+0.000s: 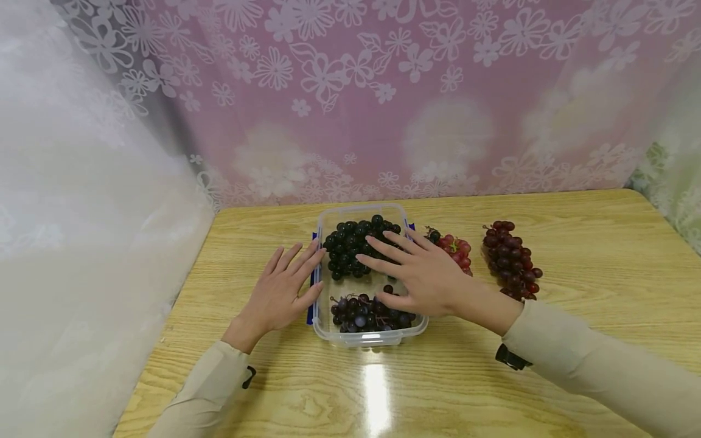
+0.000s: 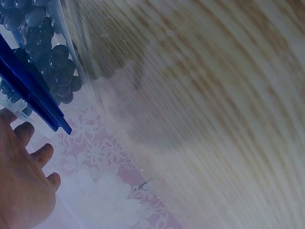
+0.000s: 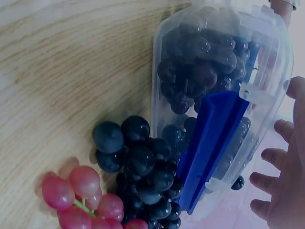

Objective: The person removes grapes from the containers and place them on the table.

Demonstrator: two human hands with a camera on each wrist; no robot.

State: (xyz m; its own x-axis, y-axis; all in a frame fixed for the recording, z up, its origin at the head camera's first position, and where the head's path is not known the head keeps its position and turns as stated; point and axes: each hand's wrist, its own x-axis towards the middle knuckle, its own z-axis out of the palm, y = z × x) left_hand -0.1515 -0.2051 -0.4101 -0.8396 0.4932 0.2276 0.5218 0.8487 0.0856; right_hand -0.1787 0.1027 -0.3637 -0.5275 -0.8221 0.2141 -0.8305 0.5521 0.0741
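Observation:
A clear plastic container (image 1: 370, 338) with blue side latches (image 3: 209, 148) holds a bunch of black grapes (image 1: 347, 246) at its far end and a bunch of dark purple grapes (image 1: 361, 313) at its near end. At the container's left rim, my left hand (image 1: 282, 292) lies with fingers extended, its fingertips at the edge. My right hand (image 1: 424, 274) spreads over the right side, fingers straight above the grapes, covering part of both bunches. In the right wrist view, that hand's fingers stand apart beside the container. Neither hand grips anything.
Right of the container lie red grapes (image 1: 459, 250) and more black grapes (image 3: 147, 167), partly hidden by my right hand in the head view. Farther right is a dark red bunch (image 1: 509, 258). Everything rests on a wooden table (image 1: 306, 389), with a floral curtain (image 1: 350, 121) behind.

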